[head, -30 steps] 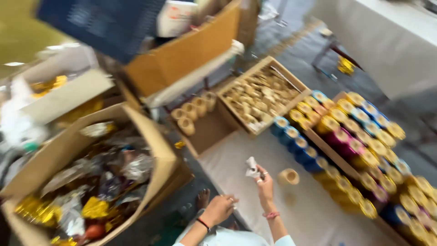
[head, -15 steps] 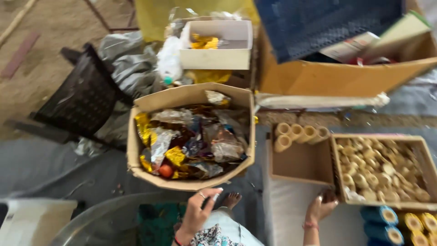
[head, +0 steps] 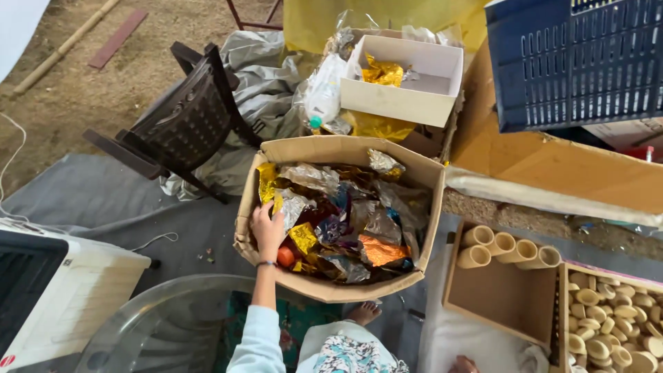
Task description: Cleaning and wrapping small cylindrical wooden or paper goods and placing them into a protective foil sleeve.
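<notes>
Lots of clutter around here: a dark plastic chair lies tipped over on the grey sheet at the upper left, with crumpled grey plastic just behind it. A small white box holding gold foil sits behind the big cardboard box, and a blue crate hangs over the top right corner on another brown carton. To the right there's a shallow cardboard tray with a row of cardboard tubes along its far edge, and next to it a tray full of little tan cups. A glass tabletop and a white appliance fill the lower left. The big box is packed with crinkled foil wrappers, gold, silver and orange. The left hand reaches in over the box's near left edge, fingers loosely curled and resting on the wrappers, just above a small orange ball; can't tell if it's actually gripping anything. The right hand barely shows at the bottom edge, so I can't tell how open it is.
</notes>
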